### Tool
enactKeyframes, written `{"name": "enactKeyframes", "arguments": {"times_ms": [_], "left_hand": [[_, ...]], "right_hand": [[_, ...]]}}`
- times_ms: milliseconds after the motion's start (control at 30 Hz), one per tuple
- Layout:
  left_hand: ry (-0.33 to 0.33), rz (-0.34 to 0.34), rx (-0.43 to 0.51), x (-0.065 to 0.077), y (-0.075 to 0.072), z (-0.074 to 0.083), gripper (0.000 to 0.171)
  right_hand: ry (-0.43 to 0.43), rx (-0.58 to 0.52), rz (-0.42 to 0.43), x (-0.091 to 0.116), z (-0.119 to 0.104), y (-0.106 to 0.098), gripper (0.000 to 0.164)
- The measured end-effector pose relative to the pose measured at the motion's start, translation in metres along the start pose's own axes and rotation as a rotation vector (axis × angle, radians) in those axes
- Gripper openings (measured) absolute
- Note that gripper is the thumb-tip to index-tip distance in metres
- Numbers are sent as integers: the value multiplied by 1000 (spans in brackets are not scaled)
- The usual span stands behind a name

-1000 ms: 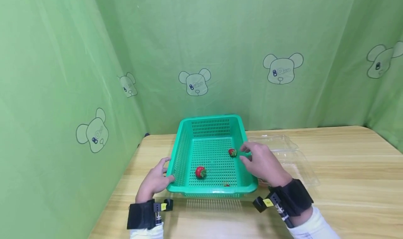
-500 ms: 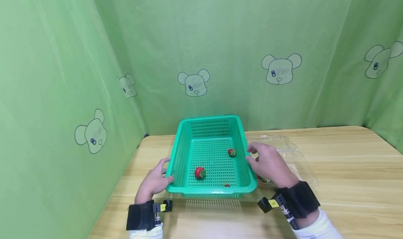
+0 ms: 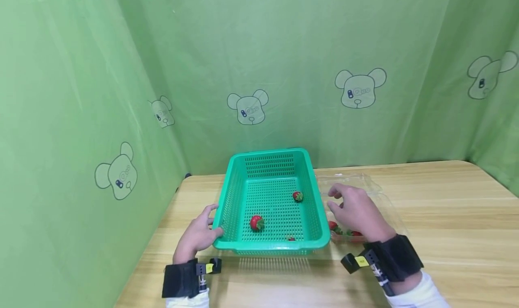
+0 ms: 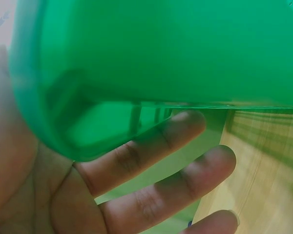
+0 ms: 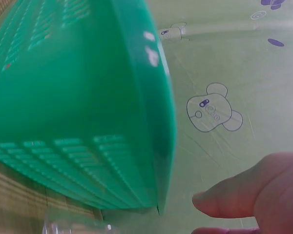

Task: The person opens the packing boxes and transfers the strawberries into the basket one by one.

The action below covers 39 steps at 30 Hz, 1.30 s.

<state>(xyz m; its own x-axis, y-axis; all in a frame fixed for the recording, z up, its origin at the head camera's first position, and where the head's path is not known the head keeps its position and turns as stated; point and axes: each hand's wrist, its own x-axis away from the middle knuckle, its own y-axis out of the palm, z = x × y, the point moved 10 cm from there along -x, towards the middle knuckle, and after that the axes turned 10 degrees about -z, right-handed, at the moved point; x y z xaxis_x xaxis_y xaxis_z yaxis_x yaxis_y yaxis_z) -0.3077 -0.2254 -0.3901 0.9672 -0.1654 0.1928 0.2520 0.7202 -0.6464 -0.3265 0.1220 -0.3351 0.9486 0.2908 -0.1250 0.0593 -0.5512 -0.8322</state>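
Note:
A green plastic basket [image 3: 270, 245] stands on the table with several strawberries inside, one strawberry [image 3: 257, 223] near its front left and another strawberry [image 3: 298, 196] by the right wall. My left hand [image 3: 198, 232] holds the basket's front left corner, thumb over the rim; in the left wrist view its fingers [image 4: 156, 200] extend along the outside. To the right of the basket, my right hand [image 3: 357, 211] hovers over a clear plastic container [image 3: 389, 213], fingers loosely bent, with nothing seen between them. Strawberries [image 3: 333, 227] lie in that container, partly hidden by the hand.
The container's clear lid [image 3: 348, 180] lies open toward the back. A green curtain [image 3: 284, 73] with bear-head drawings rises behind and to the left. The wooden table [image 3: 454, 209] stretches off to the right.
My right hand has moved right, from the basket's right rim to over the clear container, uncovering strawberries there. My left hand keeps its place on the basket.

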Motion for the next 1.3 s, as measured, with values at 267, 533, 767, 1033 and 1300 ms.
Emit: {"name": "enactKeyframes", "arguments": {"times_ms": [267,533,767,1033,1300], "left_hand": [[1,-3,2,-1,0,0,67],[-5,4,12,3,-3,-1,67],[-14,6,15,3,-3,-2,66],[-3,1,19,3,-2,0,66],[-6,-8,27,1,2,0,66]], "right_hand": [[18,49,-5,1,16,-3,20],[55,57,-59,-3,30,4,23],[119,83,-138,-3,51,13,25],[139,118,-205,-3,69,22,15],[173,106,-304,1,82,33,5]]}}
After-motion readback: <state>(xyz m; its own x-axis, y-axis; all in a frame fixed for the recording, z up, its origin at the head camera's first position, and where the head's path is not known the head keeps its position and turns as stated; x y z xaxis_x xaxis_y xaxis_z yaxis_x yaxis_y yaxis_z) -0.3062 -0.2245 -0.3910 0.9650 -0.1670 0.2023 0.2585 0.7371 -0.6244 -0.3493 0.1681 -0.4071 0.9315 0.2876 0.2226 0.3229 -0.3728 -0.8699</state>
